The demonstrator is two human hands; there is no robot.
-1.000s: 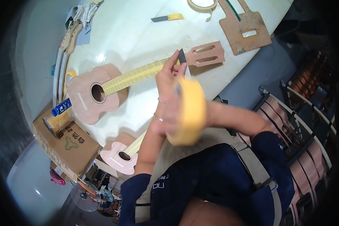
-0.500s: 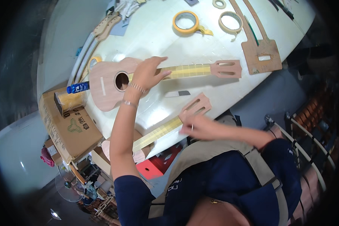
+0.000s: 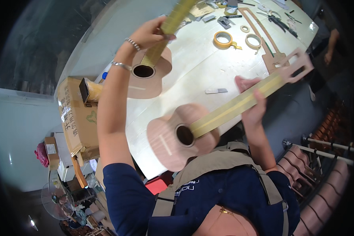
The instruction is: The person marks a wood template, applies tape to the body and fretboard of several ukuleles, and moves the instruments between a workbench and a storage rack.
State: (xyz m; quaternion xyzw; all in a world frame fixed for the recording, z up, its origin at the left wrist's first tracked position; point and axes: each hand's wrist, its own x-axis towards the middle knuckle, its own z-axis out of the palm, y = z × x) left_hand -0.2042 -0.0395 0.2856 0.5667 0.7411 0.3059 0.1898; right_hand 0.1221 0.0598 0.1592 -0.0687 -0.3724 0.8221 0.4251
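Note:
Two unfinished wooden ukuleles with yellow tape along their necks are in my hands. My left hand (image 3: 155,33) is wrapped round the neck of the far ukulele (image 3: 145,88); that neck points away from me and its headstock is out of the picture. My right hand (image 3: 252,108) grips the neck of the near ukulele (image 3: 167,133) from below, fingers on both sides. The near one is tilted, its body close to my apron and its blurred headstock up to the right. A small knife or blade (image 3: 216,91) lies on the white table (image 3: 188,74) between them.
An orange tape roll (image 3: 223,39), a cream tape roll (image 3: 253,41) and a flat wooden template (image 3: 270,65) lie beyond the near ukulele. Pliers and tools (image 3: 281,25) are at the far right. A cardboard box (image 3: 80,118) stands left. Behind the table is another person's arm (image 3: 331,47).
My left hand has taken hold of the far ukulele's neck and swung it away from me. My right hand has lifted the near ukulele off its place by the table edge.

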